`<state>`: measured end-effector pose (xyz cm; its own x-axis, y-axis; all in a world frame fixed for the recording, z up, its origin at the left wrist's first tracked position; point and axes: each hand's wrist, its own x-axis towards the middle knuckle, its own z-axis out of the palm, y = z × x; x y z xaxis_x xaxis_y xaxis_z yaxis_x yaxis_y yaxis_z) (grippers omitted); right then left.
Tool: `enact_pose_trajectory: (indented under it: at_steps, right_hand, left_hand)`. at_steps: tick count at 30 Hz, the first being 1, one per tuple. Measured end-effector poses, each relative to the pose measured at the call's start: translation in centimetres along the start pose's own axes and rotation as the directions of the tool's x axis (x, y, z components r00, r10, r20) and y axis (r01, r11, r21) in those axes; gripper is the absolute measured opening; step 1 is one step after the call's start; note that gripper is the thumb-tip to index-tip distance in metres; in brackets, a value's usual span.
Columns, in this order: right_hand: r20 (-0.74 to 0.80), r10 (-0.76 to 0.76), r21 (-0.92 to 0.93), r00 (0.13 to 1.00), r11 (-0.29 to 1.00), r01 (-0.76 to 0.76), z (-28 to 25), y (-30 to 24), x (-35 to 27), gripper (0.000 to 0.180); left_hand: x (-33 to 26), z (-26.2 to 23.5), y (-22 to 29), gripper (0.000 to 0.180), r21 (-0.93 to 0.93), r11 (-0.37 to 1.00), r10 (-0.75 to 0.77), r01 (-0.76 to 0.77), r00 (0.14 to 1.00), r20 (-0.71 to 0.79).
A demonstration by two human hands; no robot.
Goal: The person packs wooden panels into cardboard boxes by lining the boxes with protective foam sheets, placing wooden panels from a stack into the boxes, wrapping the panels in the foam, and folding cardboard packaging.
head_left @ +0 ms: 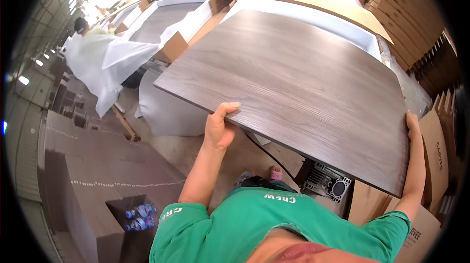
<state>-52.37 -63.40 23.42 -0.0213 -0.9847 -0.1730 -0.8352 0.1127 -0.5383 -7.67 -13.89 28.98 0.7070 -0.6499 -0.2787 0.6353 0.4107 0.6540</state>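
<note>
Green cloth shirt (pixel 245 224) foremost; left hand (pixel 220 127) and right hand (pixel 413 123) are gripping rectangular grey woodgrain panel (pixel 293 77) at near, right edges, apparently positioning, next needing balance.

Grey wood-grain panel (pixel 289 91) blocked most of the forward reach; in view, its far end covered part of a white-lined carton (pixel 303 16). Left hand (pixel 220 128), at the near edge, had open room outward, over the floor (pixel 182 150) toward a brown block (pixel 117 167). Pale sheet (pixel 169 109) filled the space beyond. Right hand (pixel 412 122), on the side edge, was tighter: upright cartons (pixel 434 153) stood just outside the forearm. Under the near edge, a motor unit (pixel 325 182) obstructed; a black cable (pixel 271 156) crossed the gap to its left.
</note>
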Motion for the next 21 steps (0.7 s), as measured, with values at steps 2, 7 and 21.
enact_pose_trajectory:
  at_steps: [2, 7, 21]
  right_hand:
    - [0.001, 0.062, 0.015, 0.998, 0.998, -0.062, 0.2, -1.1, -1.0, 0.061]
    - [0.041, 0.214, 0.185, 0.976, 0.958, -0.217, 0.4, -1.3, -0.7, 0.059]
    - [-0.060, 0.143, 0.088, 0.988, 0.987, -0.137, 6.0, -13.3, 4.5, 0.061]
  left_hand:
    - [2.3, -0.8, 0.5, 0.006, 0.021, 0.999, -0.042, 0.042, 0.999, 0.029]
    - [7.4, -2.4, 3.1, 0.005, 0.039, 0.991, -0.132, 0.128, 0.987, 0.094]
    - [18.4, -2.8, 5.1, 0.026, -0.010, 0.962, -0.269, 0.272, 0.956, 0.119]
